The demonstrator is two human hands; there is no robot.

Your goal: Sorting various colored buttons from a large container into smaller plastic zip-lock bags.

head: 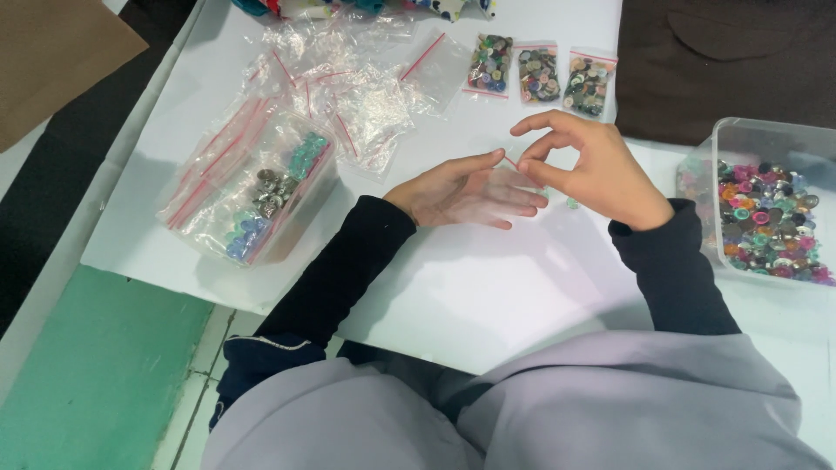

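A small clear zip bag [515, 180] with a red strip at its mouth lies across the fingers of my left hand [453, 193]. That hand is palm up over the white table [488, 287], with its thumb against the bag's top edge. My right hand [601, 174] pinches the same edge between thumb and forefinger, its other fingers curled above. Whether anything is inside the bag cannot be made out. One small greenish button [572, 203] lies on the table between my hands.
A clear plastic tub [724, 130] of mixed coloured buttons stands at the right. Three small filled bags [538, 74] lie at the back, a heap of empty zip bags [348, 91] beside them. A clear box [261, 187] of bags and buttons sits left. Dark cloth [723, 61] is at the back right.
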